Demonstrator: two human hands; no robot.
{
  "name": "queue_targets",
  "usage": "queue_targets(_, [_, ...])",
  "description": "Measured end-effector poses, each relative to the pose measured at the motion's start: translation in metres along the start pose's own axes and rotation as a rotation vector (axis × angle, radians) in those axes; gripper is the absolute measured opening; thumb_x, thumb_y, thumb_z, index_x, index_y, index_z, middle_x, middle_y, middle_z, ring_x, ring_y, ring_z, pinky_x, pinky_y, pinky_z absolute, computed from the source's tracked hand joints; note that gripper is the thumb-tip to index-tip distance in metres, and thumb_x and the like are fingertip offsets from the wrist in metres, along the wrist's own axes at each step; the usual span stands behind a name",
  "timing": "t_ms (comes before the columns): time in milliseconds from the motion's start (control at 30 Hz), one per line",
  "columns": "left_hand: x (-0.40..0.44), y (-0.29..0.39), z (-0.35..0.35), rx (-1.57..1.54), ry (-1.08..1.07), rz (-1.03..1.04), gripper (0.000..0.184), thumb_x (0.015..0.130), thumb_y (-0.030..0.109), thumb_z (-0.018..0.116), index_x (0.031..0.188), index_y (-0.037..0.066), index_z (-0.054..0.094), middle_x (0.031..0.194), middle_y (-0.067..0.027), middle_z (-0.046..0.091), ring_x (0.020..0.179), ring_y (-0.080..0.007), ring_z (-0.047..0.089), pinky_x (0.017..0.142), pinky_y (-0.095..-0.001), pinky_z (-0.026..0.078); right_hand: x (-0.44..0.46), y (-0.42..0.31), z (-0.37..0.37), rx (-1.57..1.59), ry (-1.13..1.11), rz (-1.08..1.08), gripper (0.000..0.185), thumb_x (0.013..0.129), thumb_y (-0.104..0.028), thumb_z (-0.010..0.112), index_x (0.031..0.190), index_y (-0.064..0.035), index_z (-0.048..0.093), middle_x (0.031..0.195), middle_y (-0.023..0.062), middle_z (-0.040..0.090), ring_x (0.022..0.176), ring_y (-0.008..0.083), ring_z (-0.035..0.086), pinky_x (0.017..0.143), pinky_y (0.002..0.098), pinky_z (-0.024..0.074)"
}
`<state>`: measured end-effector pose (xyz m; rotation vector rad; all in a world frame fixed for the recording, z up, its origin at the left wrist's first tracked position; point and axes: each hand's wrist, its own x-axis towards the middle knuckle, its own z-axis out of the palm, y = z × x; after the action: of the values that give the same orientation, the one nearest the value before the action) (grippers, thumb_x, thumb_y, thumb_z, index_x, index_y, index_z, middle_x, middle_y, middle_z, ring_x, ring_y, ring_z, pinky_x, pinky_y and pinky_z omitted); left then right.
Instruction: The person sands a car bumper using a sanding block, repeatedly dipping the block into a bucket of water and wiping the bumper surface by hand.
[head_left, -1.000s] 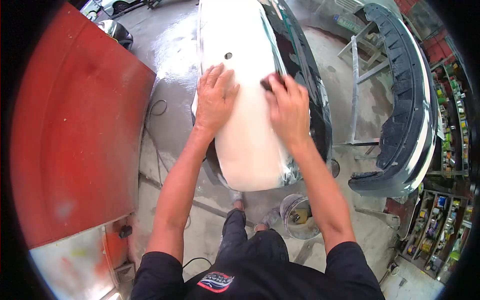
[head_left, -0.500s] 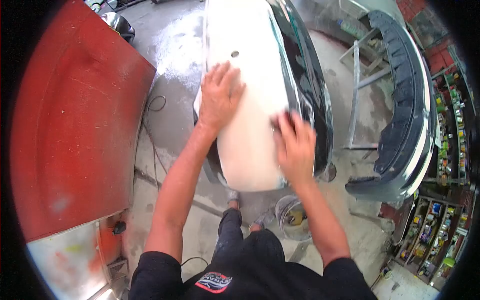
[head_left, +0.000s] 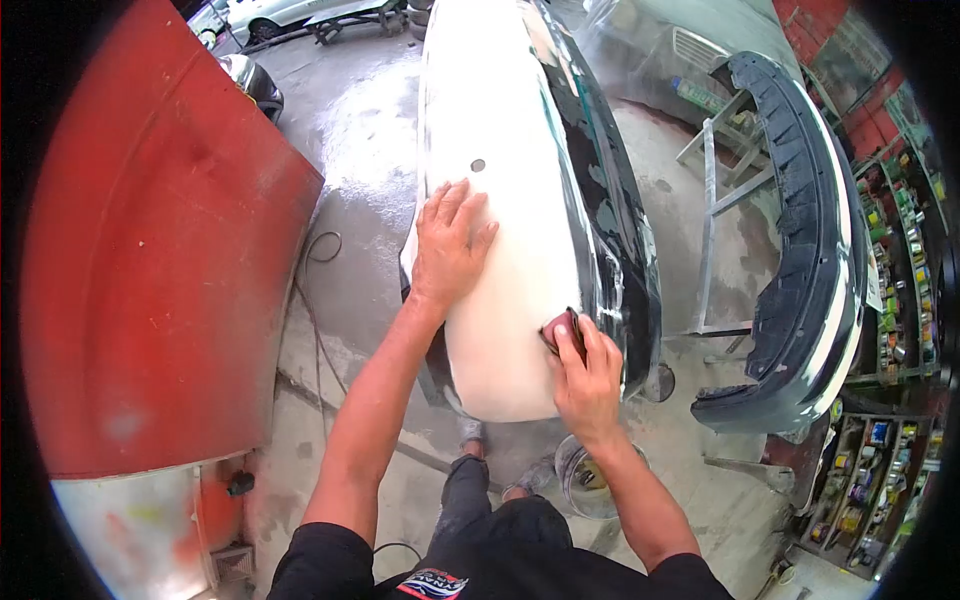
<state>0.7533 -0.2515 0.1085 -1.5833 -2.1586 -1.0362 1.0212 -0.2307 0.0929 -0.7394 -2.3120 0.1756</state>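
A long car bumper [head_left: 500, 300], mostly coated in white-cream with black and green patches along its right side, stretches out in front of me. My left hand [head_left: 450, 245] rests flat on its pale surface, fingers together and extended, below a small round hole [head_left: 478, 165]. Near the bumper's right edge, my right hand [head_left: 588, 375] grips a folded, dark reddish-brown piece of sandpaper [head_left: 562, 328] against the surface. The sandpaper's underside is hidden.
A large red panel [head_left: 160, 270] stands close on my left. Below the bumper's near end sits a bucket [head_left: 590, 490]. Another black-and-white bumper [head_left: 810, 240] is on a metal stand [head_left: 710, 220] to the right, beside shelves of cans [head_left: 870, 470]. A hose [head_left: 318, 330] lies on the floor.
The view has tilted up, so everything sits lower in the picture. My right hand, blurred before, now shows sharply with the sandpaper, nearer the bumper's close end. My left hand stays on the bumper.
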Motion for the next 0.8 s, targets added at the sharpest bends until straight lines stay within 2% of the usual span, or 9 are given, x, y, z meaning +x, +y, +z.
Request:
queue_targets(67, [-0.002, 0.001, -0.001, -0.009, 0.002, -0.014, 0.039, 0.098, 0.022, 0.069, 0.134, 0.005, 0.066, 0.149, -0.0196, 0.057, 0.143, -0.0416, 0.046, 0.121, -0.0505, 0.035, 0.002, 0.003, 0.001, 0.006, 0.003, -0.026, 0.047, 0.087, -0.01, 0.075, 0.133, -0.0106, 0.072, 0.142, 0.015, 0.061, 0.116, 0.0353, 0.057, 0.102, 0.0453, 0.0466])
queue_targets(133, [0.001, 0.003, 0.0, -0.012, 0.002, -0.007, 0.039, 0.098, 0.022, 0.069, 0.134, 0.005, 0.066, 0.148, -0.0197, 0.058, 0.142, -0.0415, 0.047, 0.121, -0.0503, 0.035, 0.065, 0.01, 0.017, 0.012, 0.035, -0.02, 0.049, 0.089, -0.011, 0.073, 0.138, -0.009, 0.067, 0.137, 0.015, 0.063, 0.116, 0.0368, 0.057, 0.1, 0.0473, 0.0471])
queue_targets(200, [0.001, 0.003, -0.001, -0.006, 0.001, 0.006, 0.039, 0.098, 0.022, 0.069, 0.134, 0.005, 0.066, 0.148, -0.0198, 0.058, 0.142, -0.0415, 0.047, 0.121, -0.0503, 0.035, 0.111, 0.017, 0.034, 0.046, 0.045, 0.022, 0.042, 0.093, -0.017, 0.072, 0.134, -0.0084, 0.068, 0.134, 0.0166, 0.062, 0.114, 0.0381, 0.058, 0.098, 0.0495, 0.0473])
queue_targets(267, [0.0, 0.003, -0.001, 0.0, -0.007, 0.018, 0.039, 0.1, 0.023, 0.068, 0.134, 0.005, 0.065, 0.148, -0.0197, 0.058, 0.142, -0.0414, 0.047, 0.121, -0.0508, 0.035, 0.106, 0.013, 0.029, 0.064, 0.043, 0.06, 0.045, 0.091, -0.014, 0.073, 0.136, -0.0093, 0.068, 0.136, 0.0158, 0.062, 0.114, 0.0365, 0.058, 0.099, 0.0484, 0.0477])
queue_targets(367, [0.0, -0.001, 0.001, 0.003, 0.0, 0.021, 0.039, 0.101, 0.025, 0.067, 0.135, 0.005, 0.065, 0.148, -0.0195, 0.057, 0.142, -0.0412, 0.046, 0.12, -0.0512, 0.035, 0.021, -0.002, 0.002, 0.003, 0.011, 0.026, 0.05, 0.088, -0.011, 0.074, 0.138, -0.0099, 0.068, 0.139, 0.0149, 0.062, 0.114, 0.0347, 0.058, 0.1, 0.0469, 0.0479])
queue_targets(467, [-0.004, -0.001, 0.0, -0.002, 0.003, 0.013, 0.039, 0.101, 0.026, 0.067, 0.135, 0.005, 0.065, 0.148, -0.0194, 0.057, 0.142, -0.041, 0.046, 0.12, -0.0514, 0.035, -0.017, -0.002, -0.003, 0.013, -0.021, 0.0, 0.056, 0.085, -0.009, 0.076, 0.14, -0.0113, 0.067, 0.143, 0.0145, 0.06, 0.114, 0.0337, 0.058, 0.102, 0.0454, 0.0479])
queue_targets(600, [-0.001, -0.001, 0.002, 0.016, 0.019, 0.039, 0.038, 0.101, 0.026, 0.068, 0.133, 0.006, 0.066, 0.147, -0.0194, 0.059, 0.14, -0.0415, 0.048, 0.119, -0.051, 0.036, 0.098, 0.018, 0.032, 0.057, 0.042, -0.016, 0.042, 0.089, -0.012, 0.072, 0.131, -0.0089, 0.068, 0.132, 0.0144, 0.062, 0.116, 0.0375, 0.057, 0.099, 0.0479, 0.0477])
queue_targets(667, [-0.001, -0.004, 0.005, 0.015, 0.035, 0.052, 0.038, 0.101, 0.026, 0.068, 0.133, 0.006, 0.066, 0.146, -0.0194, 0.06, 0.139, -0.0417, 0.049, 0.119, -0.0509, 0.037, 0.133, 0.025, 0.035, 0.184, 0.025, -0.007, 0.034, 0.091, -0.012, 0.072, 0.125, -0.0076, 0.072, 0.126, 0.0156, 0.067, 0.113, 0.0347, 0.062, 0.099, 0.0489, 0.0469])
queue_targets(800, [0.0, -0.005, 0.006, 0.003, 0.071, 0.071, 0.036, 0.101, 0.026, 0.068, 0.13, 0.006, 0.067, 0.145, -0.0192, 0.061, 0.138, -0.0401, 0.051, 0.118, -0.0505, 0.038, 0.086, 0.03, -0.003, 0.184, 0.102, 0.064, 0.039, 0.091, -0.01, 0.073, 0.129, -0.0083, 0.073, 0.133, 0.0175, 0.066, 0.119, 0.0336, 0.062, 0.105, 0.0463, 0.0459])
